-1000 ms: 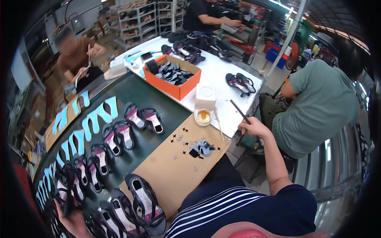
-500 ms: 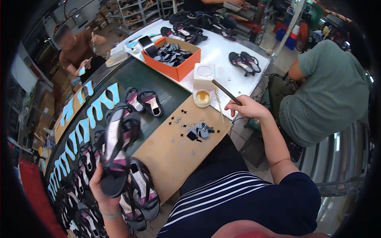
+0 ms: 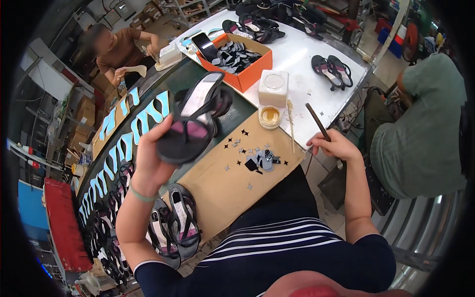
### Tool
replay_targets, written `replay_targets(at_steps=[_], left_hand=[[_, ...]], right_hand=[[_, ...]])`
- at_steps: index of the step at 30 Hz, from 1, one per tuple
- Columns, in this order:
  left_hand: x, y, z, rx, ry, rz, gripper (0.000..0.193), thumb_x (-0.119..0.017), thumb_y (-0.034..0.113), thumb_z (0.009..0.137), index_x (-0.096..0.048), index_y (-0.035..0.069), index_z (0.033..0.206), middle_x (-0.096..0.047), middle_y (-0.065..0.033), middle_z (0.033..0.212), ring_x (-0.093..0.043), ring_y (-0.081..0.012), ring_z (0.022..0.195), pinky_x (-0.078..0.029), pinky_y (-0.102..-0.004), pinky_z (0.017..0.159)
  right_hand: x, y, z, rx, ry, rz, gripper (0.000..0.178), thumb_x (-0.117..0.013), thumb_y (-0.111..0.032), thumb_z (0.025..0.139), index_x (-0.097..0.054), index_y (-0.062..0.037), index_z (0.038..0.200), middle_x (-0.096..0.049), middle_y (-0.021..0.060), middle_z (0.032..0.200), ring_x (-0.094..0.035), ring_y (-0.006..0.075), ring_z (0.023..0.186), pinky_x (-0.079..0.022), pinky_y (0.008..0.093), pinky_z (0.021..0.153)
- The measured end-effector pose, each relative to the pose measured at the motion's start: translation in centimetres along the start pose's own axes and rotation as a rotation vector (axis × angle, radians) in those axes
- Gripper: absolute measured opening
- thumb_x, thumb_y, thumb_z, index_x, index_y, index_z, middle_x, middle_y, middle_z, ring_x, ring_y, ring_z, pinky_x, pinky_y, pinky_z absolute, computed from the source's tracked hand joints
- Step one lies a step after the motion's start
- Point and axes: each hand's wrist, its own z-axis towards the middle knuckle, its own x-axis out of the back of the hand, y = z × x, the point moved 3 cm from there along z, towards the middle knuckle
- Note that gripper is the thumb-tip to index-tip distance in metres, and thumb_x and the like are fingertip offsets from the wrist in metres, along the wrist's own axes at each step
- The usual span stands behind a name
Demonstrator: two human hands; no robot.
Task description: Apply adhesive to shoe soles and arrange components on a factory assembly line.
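Now left hand (image 3: 148, 161) grips sandal (image 3: 190, 123); right hand (image 3: 334, 146) grips stick (image 3: 316, 121).

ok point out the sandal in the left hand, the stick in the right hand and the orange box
sandal (image 3: 190, 131), head view, on the pink footbed under the black straps
stick (image 3: 316, 121), head view, on the middle of its dark shaft above the right hand
orange box (image 3: 253, 66), head view, on its orange front wall

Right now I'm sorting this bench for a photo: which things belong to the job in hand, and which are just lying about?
In hand:
- sandal, raised in the left hand
- thin stick, in the right hand
- small cut pieces on the brown board
- glue pot

Lying about:
- orange box
- sandal pair on white table
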Motion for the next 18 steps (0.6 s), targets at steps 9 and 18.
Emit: replay_targets(at_steps=[9, 18], left_hand=[[-4.5, 1.0, 20.1, 0.000, -0.251, 0.117, 0.030, -0.044, 0.027, 0.092, -0.052, 0.002, 0.107, -0.061, -0.0132, 0.094, -0.055, -0.0246, 0.081, -0.040, -0.0343, 0.068], [-4.5, -2.8, 39.9, 0.030, -0.309, -0.167, 0.029, -0.050, 0.025, 0.086, -0.053, 0.000, 0.101, -0.060, -0.0154, 0.097, -0.055, -0.0273, 0.086, -0.041, -0.0361, 0.067]], right_hand=[[3.1, 0.1, -0.1, 0.019, -0.024, 0.136, 0.023, -0.054, -0.019, 0.090, -0.063, 0.0005, 0.099, -0.060, 0.0014, 0.068, -0.038, 0.0023, 0.046, -0.028, 0.0179, 0.040], [5.5, 0.9, 0.8, -0.011, 0.051, 0.178, 0.021, -0.053, -0.015, 0.090, -0.064, -0.0002, 0.101, -0.061, 0.0025, 0.070, -0.037, 0.0020, 0.046, -0.028, 0.0185, 0.041]])
